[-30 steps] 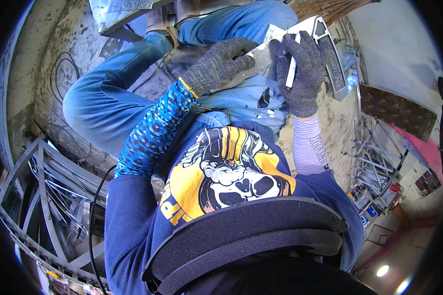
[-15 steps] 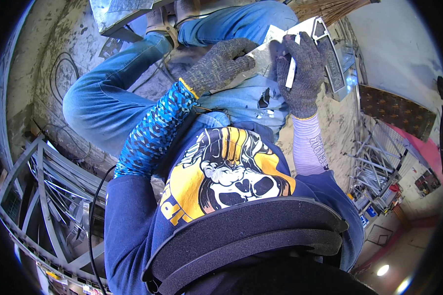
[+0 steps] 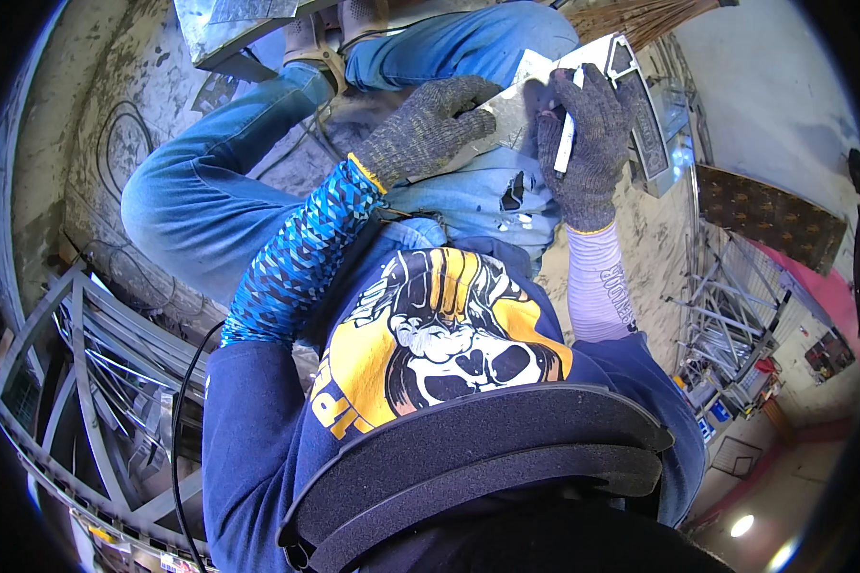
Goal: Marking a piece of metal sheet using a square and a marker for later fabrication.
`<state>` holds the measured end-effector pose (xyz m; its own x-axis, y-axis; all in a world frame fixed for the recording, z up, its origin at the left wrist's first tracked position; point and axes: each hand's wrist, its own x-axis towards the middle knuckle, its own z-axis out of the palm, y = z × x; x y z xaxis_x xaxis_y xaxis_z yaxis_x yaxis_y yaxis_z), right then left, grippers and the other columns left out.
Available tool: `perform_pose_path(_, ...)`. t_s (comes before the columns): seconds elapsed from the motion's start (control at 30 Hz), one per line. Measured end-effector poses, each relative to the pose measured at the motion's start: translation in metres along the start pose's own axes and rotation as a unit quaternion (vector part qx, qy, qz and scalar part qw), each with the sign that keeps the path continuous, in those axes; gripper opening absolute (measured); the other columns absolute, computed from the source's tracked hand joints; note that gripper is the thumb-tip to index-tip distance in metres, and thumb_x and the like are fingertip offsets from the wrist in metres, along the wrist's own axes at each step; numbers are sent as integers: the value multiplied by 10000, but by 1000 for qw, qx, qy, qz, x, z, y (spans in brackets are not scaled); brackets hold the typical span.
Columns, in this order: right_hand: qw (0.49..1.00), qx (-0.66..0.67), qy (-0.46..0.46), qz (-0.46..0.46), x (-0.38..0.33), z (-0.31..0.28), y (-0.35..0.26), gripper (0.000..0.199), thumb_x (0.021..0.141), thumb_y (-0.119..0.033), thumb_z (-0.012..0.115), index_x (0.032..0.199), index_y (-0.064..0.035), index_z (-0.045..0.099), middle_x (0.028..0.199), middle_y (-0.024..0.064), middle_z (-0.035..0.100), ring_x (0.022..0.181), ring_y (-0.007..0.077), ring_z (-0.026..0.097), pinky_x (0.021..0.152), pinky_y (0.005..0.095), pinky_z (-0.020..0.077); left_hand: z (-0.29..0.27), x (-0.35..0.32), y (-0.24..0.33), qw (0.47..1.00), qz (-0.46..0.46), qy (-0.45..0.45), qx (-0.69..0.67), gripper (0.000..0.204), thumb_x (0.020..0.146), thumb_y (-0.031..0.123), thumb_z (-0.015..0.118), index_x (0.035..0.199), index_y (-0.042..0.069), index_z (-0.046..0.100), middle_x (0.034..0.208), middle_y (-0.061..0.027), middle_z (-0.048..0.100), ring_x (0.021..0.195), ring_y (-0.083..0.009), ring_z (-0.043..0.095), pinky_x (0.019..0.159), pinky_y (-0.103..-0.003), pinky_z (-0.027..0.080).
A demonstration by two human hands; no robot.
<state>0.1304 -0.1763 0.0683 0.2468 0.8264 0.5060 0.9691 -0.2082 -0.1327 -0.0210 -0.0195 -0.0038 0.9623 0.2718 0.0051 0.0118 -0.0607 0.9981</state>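
Observation:
A grey knit work glove covers my left hand (image 3: 428, 132). Its fingers close over the edge of a flat, scuffed metal plate (image 3: 516, 116) above my lap. My right hand (image 3: 594, 153), gloved in the same way, grips a slim white marker pen (image 3: 565, 145), whose dark end points back toward me. That hand rests at a pale metal profile (image 3: 652, 143) with an open, hollow end. The marker's far tip, and where the plate meets the profile, are partly hidden by my right fingers.
My legs in torn jeans (image 3: 220, 191) are bent around the work. A metal box-like frame (image 3: 234, 33) stands at the far left, and a straw broom (image 3: 645, 21) lies at the far right. Metal bars fill a rack (image 3: 86, 382) at left; a thin cable (image 3: 178, 449) runs beside my left arm.

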Motion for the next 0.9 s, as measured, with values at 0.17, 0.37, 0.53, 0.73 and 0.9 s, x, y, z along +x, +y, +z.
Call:
perform_pose_path(0.17, 1000, 2, -8, 8, -3, 0, 0, 360, 828, -207, 716, 1182, -154, 673, 1166, 101, 695, 1216, 311, 593, 1143, 537, 321, 0, -1, 3, 1000, -2, 5, 6, 400, 984, 256, 613, 1270, -24, 612, 1201, -190, 665, 1094, -277, 639, 970, -367, 493)
perform_pose_path(0.37, 1000, 3, -12, 11, -3, -1, 0, 370, 827, -202, 715, 1191, -156, 670, 1179, 96, 692, 1226, 309, 587, 1147, 546, 311, -1, -1, 6, 1000, -1, 0, 6, 402, 981, 255, 616, 1263, -32, 613, 1207, -202, 662, 1099, -280, 639, 967, -371, 493)
perform_pose_path(0.53, 1000, 2, -9, 5, -1, -2, -2, 366, 826, -182, 714, 1189, -151, 669, 1181, 97, 688, 1216, 315, 591, 1145, 550, 308, -1, -1, 6, 1000, -13, 0, -9, 395, 982, 249, 616, 1259, -31, 613, 1183, -193, 665, 1073, -265, 643, 953, -366, 497)
perform_pose_path(0.73, 1000, 0, -14, 1, -1, -3, -2, 362, 825, -162, 713, 1183, -135, 666, 1182, 107, 685, 1204, 323, 596, 1140, 545, 312, 1, -2, 6, 1000, -12, -1, -13, 393, 984, 248, 618, 1261, -30, 608, 1186, -190, 661, 1073, -258, 641, 954, -365, 499)
perform_pose_path(0.9, 1000, 1, -15, -2, 1, -3, -2, 370, 819, -159, 716, 1184, -133, 665, 1177, 105, 687, 1200, 326, 598, 1138, 544, 315, 1, -3, 9, 1000, -15, 3, -16, 399, 987, 255, 617, 1273, -24, 602, 1203, -187, 653, 1093, -257, 634, 962, -365, 496)
